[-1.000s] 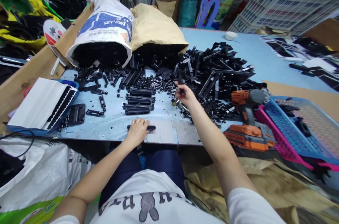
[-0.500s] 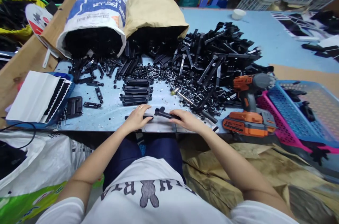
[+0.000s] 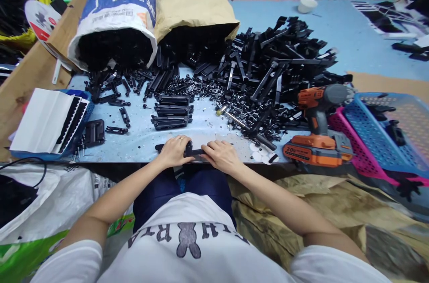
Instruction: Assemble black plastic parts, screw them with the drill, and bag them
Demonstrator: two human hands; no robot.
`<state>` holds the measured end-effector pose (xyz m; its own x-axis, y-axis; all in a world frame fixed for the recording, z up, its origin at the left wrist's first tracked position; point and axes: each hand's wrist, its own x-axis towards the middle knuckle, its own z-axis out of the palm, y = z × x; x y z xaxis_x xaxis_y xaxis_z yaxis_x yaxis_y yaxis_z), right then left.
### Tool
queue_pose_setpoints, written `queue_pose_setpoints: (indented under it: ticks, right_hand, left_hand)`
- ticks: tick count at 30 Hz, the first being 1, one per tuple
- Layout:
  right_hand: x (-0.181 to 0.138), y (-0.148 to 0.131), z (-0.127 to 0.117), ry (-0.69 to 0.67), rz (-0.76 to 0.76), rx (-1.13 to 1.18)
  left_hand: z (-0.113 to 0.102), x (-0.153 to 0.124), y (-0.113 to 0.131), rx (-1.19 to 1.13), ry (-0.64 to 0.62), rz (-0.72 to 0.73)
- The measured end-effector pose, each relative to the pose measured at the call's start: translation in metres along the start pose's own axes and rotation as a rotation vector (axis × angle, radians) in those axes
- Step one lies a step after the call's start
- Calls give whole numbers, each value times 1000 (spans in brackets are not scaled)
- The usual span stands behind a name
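Observation:
Both hands meet at the near edge of the blue table (image 3: 335, 51). My left hand (image 3: 174, 151) presses its curled fingers on a flat black plastic strip (image 3: 160, 147). My right hand (image 3: 219, 156) holds a second black plastic piece (image 3: 193, 152) against that strip, fingers bent over it. Just beyond the hands lie three stacked black assembled bars (image 3: 172, 114). A big heap of loose black plastic parts (image 3: 268, 68) covers the table's middle.
An orange cordless drill (image 3: 315, 133) lies right of my hands, beside pink and blue baskets (image 3: 375, 135). A screwdriver (image 3: 234, 121) rests near the heap. Two open sacks (image 3: 134, 19) of black parts lie at the back left. A blue tray with white sheets (image 3: 50, 122) sits left.
My right hand left the heap with a black piece and brought it back to the strip under my left hand. The view tilted down and nearer.

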<state>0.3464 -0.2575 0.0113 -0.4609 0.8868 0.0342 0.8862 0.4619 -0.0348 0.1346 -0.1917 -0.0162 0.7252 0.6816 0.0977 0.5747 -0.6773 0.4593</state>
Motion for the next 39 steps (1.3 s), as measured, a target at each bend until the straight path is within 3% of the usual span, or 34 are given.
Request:
queue_pose_setpoints:
  ticks: [7,10,12,15,20,24,27,31,35,39]
  right_hand:
    - [9,-4,-15,30,-20,-51]
    - [7,6,-8,49,-32,-10]
    - [2,19,3,67,-34,64]
    - [-10,36,20,114,-4,137]
    - [-31,39,30,144,29,193]
    - [-20,59,23,259,160,212]
    - [13,98,14,257,375,159]
    - [67,139,10,94,700,32]
    - [92,146,12,-21,769,-7]
    - [81,147,12,22,759,6]
  left_hand:
    - [6,-6,-6,-55,128,16]
    - [3,-3,-2,-22,26,-1]
    - [0,13,3,26,-60,63]
    - [-7,64,10,130,-28,123]
    - [-11,183,-3,293,5,-225]
    - [0,229,-14,293,-9,-288]
    - [11,231,-15,294,-17,-299]
    - [19,220,-12,301,-14,-297]
    - [17,211,-8,279,-2,-278]
    - [8,204,-1,233,14,-243]
